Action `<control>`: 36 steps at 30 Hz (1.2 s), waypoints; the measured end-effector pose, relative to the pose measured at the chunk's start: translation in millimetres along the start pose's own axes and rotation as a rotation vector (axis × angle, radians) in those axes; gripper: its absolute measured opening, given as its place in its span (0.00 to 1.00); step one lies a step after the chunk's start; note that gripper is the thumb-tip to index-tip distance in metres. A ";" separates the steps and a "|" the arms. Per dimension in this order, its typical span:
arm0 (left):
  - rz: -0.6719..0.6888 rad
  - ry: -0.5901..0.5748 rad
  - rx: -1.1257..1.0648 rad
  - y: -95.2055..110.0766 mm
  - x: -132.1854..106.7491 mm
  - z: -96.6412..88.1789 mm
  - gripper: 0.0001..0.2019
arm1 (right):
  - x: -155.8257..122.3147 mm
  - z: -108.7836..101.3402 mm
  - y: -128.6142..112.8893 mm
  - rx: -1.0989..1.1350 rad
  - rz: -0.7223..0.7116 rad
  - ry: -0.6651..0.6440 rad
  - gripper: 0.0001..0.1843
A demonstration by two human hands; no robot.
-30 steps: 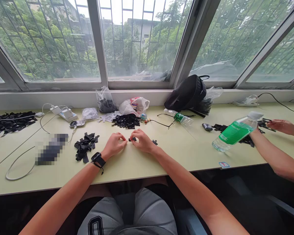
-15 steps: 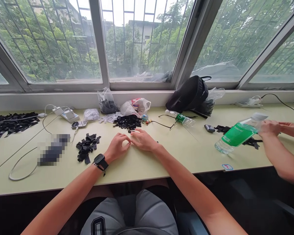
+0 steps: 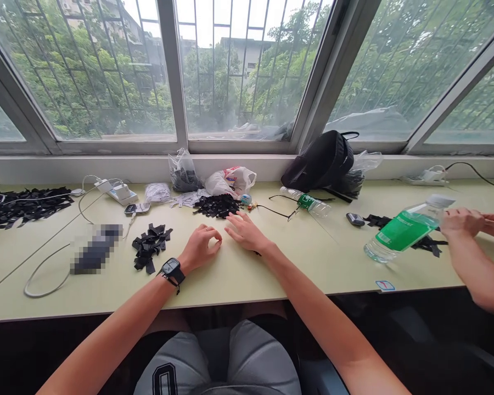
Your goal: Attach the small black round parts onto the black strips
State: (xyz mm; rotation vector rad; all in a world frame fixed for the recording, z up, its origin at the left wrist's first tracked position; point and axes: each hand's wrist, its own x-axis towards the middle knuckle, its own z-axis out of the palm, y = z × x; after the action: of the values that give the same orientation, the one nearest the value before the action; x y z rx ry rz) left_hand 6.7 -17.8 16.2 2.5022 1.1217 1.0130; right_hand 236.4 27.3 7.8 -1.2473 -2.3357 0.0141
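Note:
My left hand (image 3: 200,248) rests on the table with its fingers curled and the thumb brought toward them. Whatever it pinches, if anything, is too small to make out. My right hand (image 3: 247,235) lies a little to its right, fingers stretched forward and nothing visible in them. Its fingertips are at the near right edge of a heap of small black strips (image 3: 218,206). Left of my left hand is a looser pile of black pieces (image 3: 151,247).
White strips (image 3: 188,198), a white plastic bag (image 3: 233,181) and eyeglasses (image 3: 278,209) lie behind my hands. A small bottle (image 3: 307,202) and a black bag (image 3: 319,162) are at back right. Beside a large green-labelled bottle (image 3: 405,230) are another person's hands (image 3: 463,222).
My hands have drawn apart from near-touching fingertips. My right hand has shifted forward to the black heap, its fingers straighter. The view has turned slightly.

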 end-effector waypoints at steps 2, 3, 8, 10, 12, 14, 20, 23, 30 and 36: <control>0.007 -0.004 0.062 2.1 0.8 -0.5 0.05 | 0.8 -3.7 6.5 0.019 0.025 0.077 0.24; 0.003 -0.006 0.110 2.7 1.7 -2.4 0.05 | 1.1 -6.8 9.7 0.033 0.030 0.112 0.23; -0.207 -0.066 0.398 -9.6 5.1 -41.2 0.07 | -2.3 -23.1 26.0 0.048 0.105 0.197 0.12; -0.346 -0.084 0.475 -22.1 1.5 -67.1 0.09 | -5.2 -27.3 32.7 0.041 0.125 0.184 0.10; -0.470 -0.135 0.563 -35.3 -5.8 -90.8 0.08 | -7.3 -29.9 38.2 0.045 0.134 0.167 0.08; -0.557 -0.197 0.637 -46.0 -14.9 -107.0 0.08 | -7.8 -31.2 41.5 0.057 0.140 0.159 0.08; -0.552 -0.235 0.690 -55.2 -33.5 -112.1 0.11 | -5.6 -34.3 41.3 0.116 0.151 0.157 0.07; -0.541 -0.208 0.707 -56.9 -34.9 -111.0 0.12 | -8.1 -43.0 43.9 0.203 0.188 0.114 0.08; -0.520 -0.135 0.604 -71.9 -36.5 -118.4 0.10 | -25.2 -81.0 54.8 0.403 0.234 -0.261 0.12; -0.559 -0.132 0.521 -75.3 -38.6 -127.7 0.11 | -29.6 -83.9 55.5 0.436 0.241 -0.417 0.14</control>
State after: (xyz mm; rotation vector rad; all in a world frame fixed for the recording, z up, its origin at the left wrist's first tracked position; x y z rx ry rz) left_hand -140.2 -4.0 57.4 2.3003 2.0867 0.4306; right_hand 328.8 18.4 56.6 -1.3792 -2.3091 0.8898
